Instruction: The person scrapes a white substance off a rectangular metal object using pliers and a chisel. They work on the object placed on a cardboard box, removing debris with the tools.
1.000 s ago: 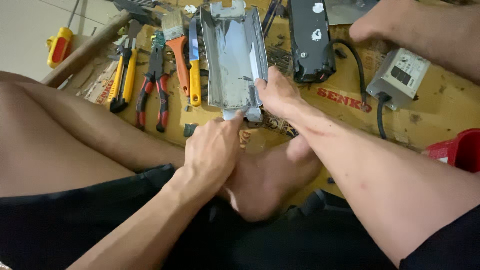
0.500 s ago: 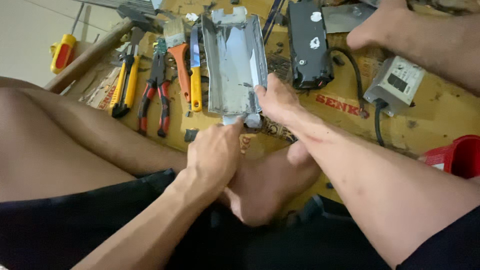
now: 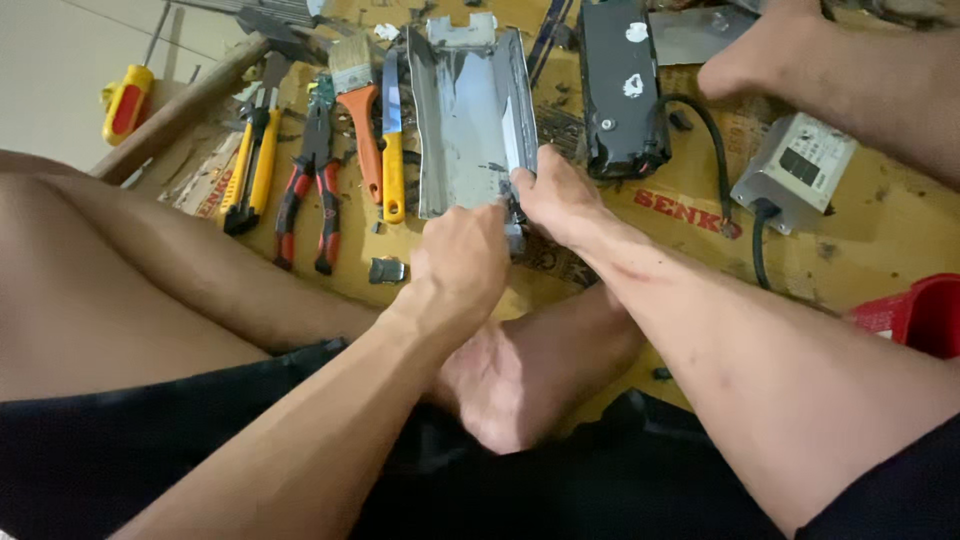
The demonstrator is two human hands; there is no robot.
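Note:
A grey metal housing (image 3: 468, 115), trough-shaped and open side up, lies on brown cardboard (image 3: 880, 215) in front of me. My right hand (image 3: 560, 200) grips its near right corner. My left hand (image 3: 462, 262) is closed at the near edge, pinching something small there that my fingers hide. My crossed legs and one foot (image 3: 520, 380) lie under both forearms.
Left of the housing lie a yellow-handled knife (image 3: 392, 150), an orange-handled brush (image 3: 358, 110), red-handled pliers (image 3: 308, 190), yellow-handled cutters (image 3: 250, 165), a wooden handle (image 3: 180, 110) and a yellow-red screwdriver (image 3: 128, 100). A black box (image 3: 620, 85), a grey cabled device (image 3: 795, 160) and a red tray (image 3: 920, 315) sit right.
Both hands stay on the near end of the housing. The view has shifted slightly; my left hand has crept a little closer to the corner under my right hand.

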